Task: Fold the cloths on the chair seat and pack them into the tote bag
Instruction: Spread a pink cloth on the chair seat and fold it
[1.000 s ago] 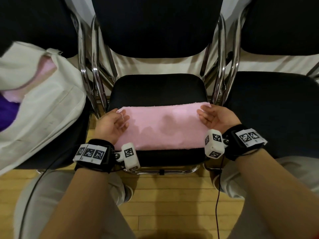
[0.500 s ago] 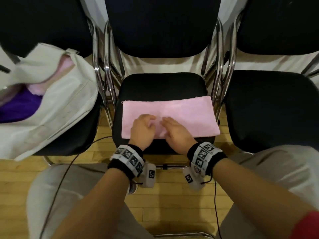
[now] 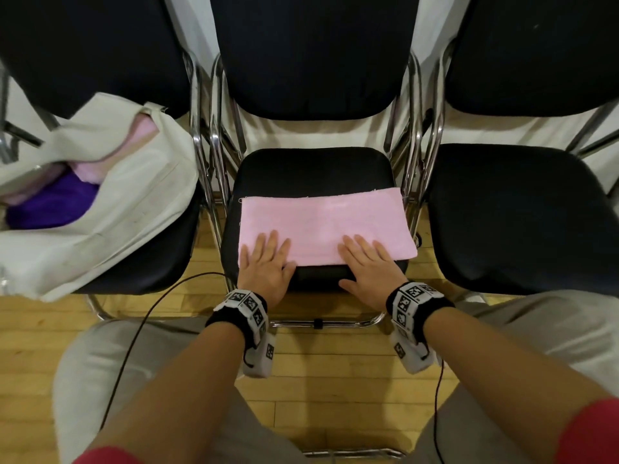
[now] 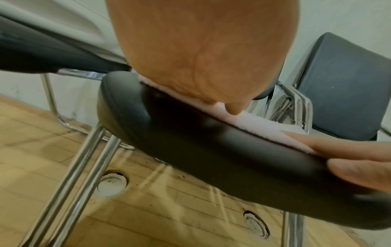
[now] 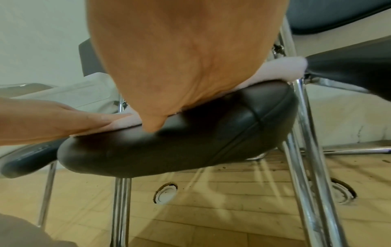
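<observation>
The pink cloth (image 3: 321, 226) lies flat as a long folded strip across the front half of the middle chair seat (image 3: 311, 169), its near edge close to the seat's front edge and its right corner reaching just past the seat's side. My left hand (image 3: 266, 266) rests palm down on the cloth's near left corner, fingers straight and slightly spread, holding nothing. My right hand (image 3: 366, 266) lies the same way on the near right part of the cloth, fingers straight and flat, with the heel of the palm over the bare front edge of the seat. The two hands are apart, with a stretch of cloth showing between them.

From my left wrist the palm presses down on the cloth (image 4: 249, 123) at the seat's edge, and the fingers of my other hand lie flat further along. The right wrist view shows much the same, mirrored, with the cloth (image 5: 283, 68) curling a little over the far corner of the seat.

The tote bag (image 3: 110, 229) lies slumped on the chair seat to my left, its mouth open towards me. Inside it sit a purple cloth (image 3: 53, 205) and a pale pink cloth (image 3: 88, 170).
</observation>
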The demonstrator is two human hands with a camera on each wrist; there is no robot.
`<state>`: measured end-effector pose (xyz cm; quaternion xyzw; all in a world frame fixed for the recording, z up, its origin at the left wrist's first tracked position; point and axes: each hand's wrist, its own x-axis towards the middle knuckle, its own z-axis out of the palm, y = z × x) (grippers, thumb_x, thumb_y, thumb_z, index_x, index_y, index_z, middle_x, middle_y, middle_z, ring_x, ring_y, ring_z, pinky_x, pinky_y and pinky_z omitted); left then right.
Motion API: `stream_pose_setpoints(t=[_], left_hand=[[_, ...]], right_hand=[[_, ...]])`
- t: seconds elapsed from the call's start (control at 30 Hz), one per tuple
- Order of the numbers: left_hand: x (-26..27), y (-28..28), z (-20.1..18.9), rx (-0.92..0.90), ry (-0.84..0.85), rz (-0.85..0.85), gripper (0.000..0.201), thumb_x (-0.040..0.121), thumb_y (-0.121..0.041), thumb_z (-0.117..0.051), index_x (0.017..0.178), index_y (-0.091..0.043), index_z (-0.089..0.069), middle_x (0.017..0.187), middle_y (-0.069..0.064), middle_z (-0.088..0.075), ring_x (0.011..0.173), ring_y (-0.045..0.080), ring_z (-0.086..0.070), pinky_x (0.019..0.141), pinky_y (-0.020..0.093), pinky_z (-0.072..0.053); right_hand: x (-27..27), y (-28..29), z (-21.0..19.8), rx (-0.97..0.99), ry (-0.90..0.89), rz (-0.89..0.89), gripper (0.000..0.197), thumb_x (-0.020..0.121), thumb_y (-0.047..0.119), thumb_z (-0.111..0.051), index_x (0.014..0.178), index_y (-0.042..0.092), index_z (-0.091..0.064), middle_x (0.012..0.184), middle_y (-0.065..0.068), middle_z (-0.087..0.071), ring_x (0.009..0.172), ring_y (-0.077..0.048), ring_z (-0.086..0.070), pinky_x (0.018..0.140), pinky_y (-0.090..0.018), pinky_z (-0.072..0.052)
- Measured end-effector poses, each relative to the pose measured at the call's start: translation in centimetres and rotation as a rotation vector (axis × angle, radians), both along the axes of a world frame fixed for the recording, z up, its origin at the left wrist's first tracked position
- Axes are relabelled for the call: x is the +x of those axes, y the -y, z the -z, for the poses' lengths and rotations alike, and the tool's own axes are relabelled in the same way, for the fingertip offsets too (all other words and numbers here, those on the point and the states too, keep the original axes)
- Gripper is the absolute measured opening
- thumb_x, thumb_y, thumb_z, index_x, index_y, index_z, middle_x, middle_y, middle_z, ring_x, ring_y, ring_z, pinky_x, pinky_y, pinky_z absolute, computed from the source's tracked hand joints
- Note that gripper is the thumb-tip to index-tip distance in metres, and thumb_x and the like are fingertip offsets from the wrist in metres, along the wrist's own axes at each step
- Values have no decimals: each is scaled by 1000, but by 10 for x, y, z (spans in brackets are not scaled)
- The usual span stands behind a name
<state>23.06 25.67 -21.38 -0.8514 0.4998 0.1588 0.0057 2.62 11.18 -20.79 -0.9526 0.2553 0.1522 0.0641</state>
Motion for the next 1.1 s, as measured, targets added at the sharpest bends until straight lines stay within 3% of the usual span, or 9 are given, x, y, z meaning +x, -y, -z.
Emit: stream_pose_setpoints(t=[0.17,0.23,0.3,0.37,0.6,0.73,0.87,1.0,1.1], left_hand=[[8,-6,-1,1,-30,-70,57,104,-51,-12,159,-35,-3,166,-5,15,152,17,16,121,53,8],[9,-3,-5,-29,-47,-109,55,105,-48,-16,158,-34,-10,167,-4,10,153,17,12,122,51,5],[11,0,-7,-106,-39,-182,50,105,-44,-25,154,-34,-27,167,-2,-3,153,19,2,123,49,-4],[13,1,-7,-192,-10,-276,44,103,-43,-37,145,-33,-47,163,2,-20,149,24,-15,120,48,-20],[24,4,-12,-225,-77,-557,46,91,-37,-61,137,-30,-55,134,9,-37,120,32,-42,104,46,-41],[23,9,-13,-220,-228,-632,48,94,-26,-60,140,-23,-49,132,14,-36,111,37,-52,99,44,-48],[19,9,-16,-206,-299,-650,48,87,-19,-64,133,-23,-52,127,14,-52,109,36,-57,95,42,-51],[11,5,-19,-162,-346,-678,46,80,-19,-67,123,-29,-52,103,1,-55,93,26,-58,78,33,-52],[10,4,-21,-155,-359,-681,49,79,-20,-68,124,-29,-49,100,1,-53,92,25,-58,76,34,-52]], right_hand=[[-18,8,2,-10,76,103,72,103,56,-25,160,18,1,167,1,9,153,-18,10,124,-41,4],[-18,13,-1,30,189,166,64,105,50,-29,158,17,-19,167,1,-8,154,-18,-4,124,-38,-3],[-15,22,-10,59,353,289,47,104,44,-38,140,18,-53,156,-2,-37,144,-21,-30,118,-38,-20],[-14,34,-19,25,431,457,36,100,40,-46,122,19,-66,141,-3,-48,129,-24,-41,108,-41,-33],[-20,69,-29,351,401,981,65,91,40,-63,146,14,-39,144,-13,-40,129,-35,-45,107,-47,-41],[-22,74,-28,485,491,1084,54,91,28,-67,138,5,-50,131,-13,-58,119,-33,-57,97,-41,-49],[-28,85,-31,598,605,1206,33,89,14,-68,116,-5,-64,111,-18,-66,97,-32,-62,84,-43,-55],[-33,90,-38,662,610,1276,33,86,7,-67,116,-7,-63,108,-19,-63,97,-34,-62,87,-47,-56],[-30,92,-44,689,608,1307,34,83,5,-67,116,-4,-64,106,-16,-62,99,-33,-62,92,-47,-55]])
